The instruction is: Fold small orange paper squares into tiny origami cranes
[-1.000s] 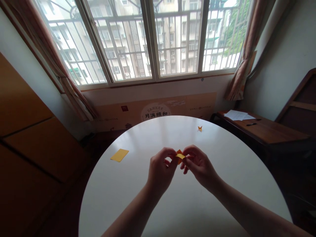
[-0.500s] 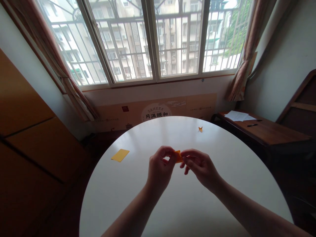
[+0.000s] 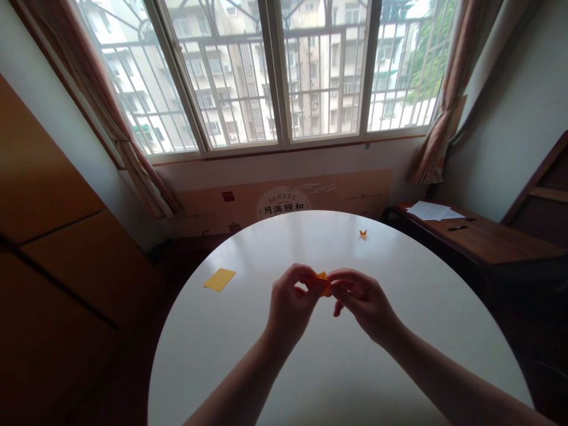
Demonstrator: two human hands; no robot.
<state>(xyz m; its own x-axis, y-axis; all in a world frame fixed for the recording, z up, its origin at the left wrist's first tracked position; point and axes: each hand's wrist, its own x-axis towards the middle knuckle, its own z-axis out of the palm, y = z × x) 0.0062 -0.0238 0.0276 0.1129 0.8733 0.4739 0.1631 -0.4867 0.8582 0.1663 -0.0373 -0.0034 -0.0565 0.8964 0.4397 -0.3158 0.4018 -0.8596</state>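
Observation:
Above the middle of a round white table point(image 3: 399, 355), both my hands pinch one small folded piece of orange paper point(image 3: 323, 283). My left hand point(image 3: 290, 305) grips its left side with thumb and fingertips closed. My right hand point(image 3: 361, 302) holds the right side, fingers curled and pressed together. Most of the paper is hidden between the fingertips. A flat yellow sheet point(image 3: 219, 279) lies on the table to the left. A tiny folded orange paper figure point(image 3: 362, 234) stands at the far right of the table.
A wide barred window point(image 3: 284, 77) with curtains fills the far wall. A cardboard panel with printed characters point(image 3: 284, 204) leans below it. A dark wooden bench point(image 3: 479, 239) on the right carries white papers point(image 3: 429, 210) and a pen. A wooden cabinet point(image 3: 53, 236) stands on the left.
The paper between my fingers has been squeezed smaller and shows less than a second ago. My hands stayed in place; the view shifted slightly.

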